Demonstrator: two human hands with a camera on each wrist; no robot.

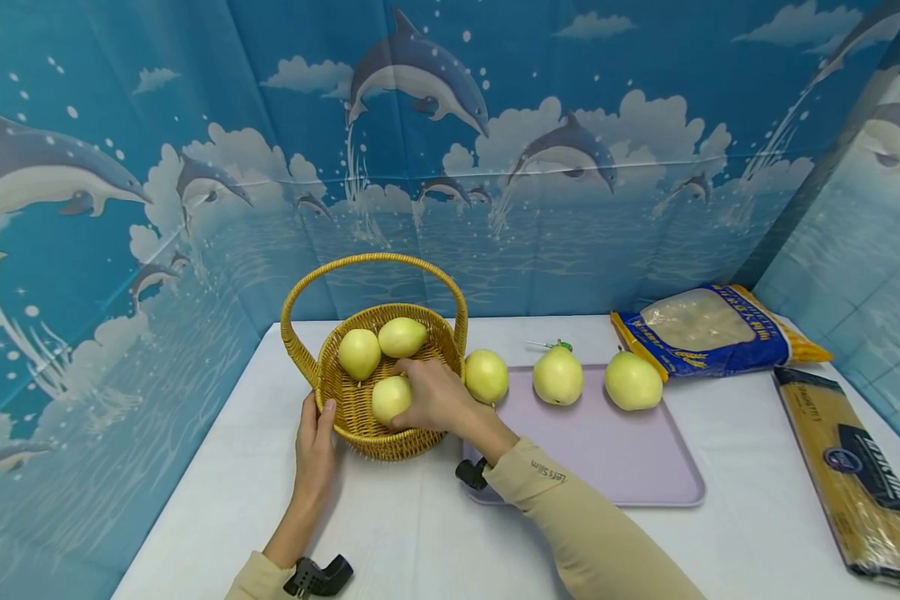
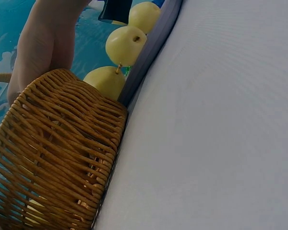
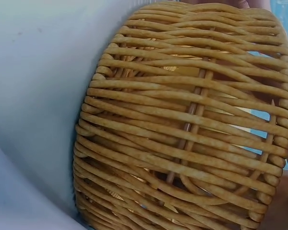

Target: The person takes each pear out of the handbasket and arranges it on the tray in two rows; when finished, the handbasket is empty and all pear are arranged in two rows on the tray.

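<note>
A golden wicker basket (image 1: 397,447) with an arched handle stands on the table in the head view. My left hand (image 1: 317,446) grips its near left side, thumb at the rim. Inside the basket, my right hand (image 1: 435,393) holds a yellow-green pear (image 1: 392,400) low down near the front. Two more pears lie behind it, one at the left (image 1: 359,354) and another pear (image 1: 402,337) at the back. The right wrist view is mostly filled by the basket's woven wall (image 3: 182,110), which hides most of the held pear.
A lilac tray (image 1: 607,467) lies right of the basket. Along its far side sit three pears: one near the basket (image 1: 487,377), a middle pear (image 1: 558,375) and a right pear (image 1: 633,380). Farther right are a blue-and-yellow bag (image 1: 708,329) and a spaghetti packet (image 1: 847,467).
</note>
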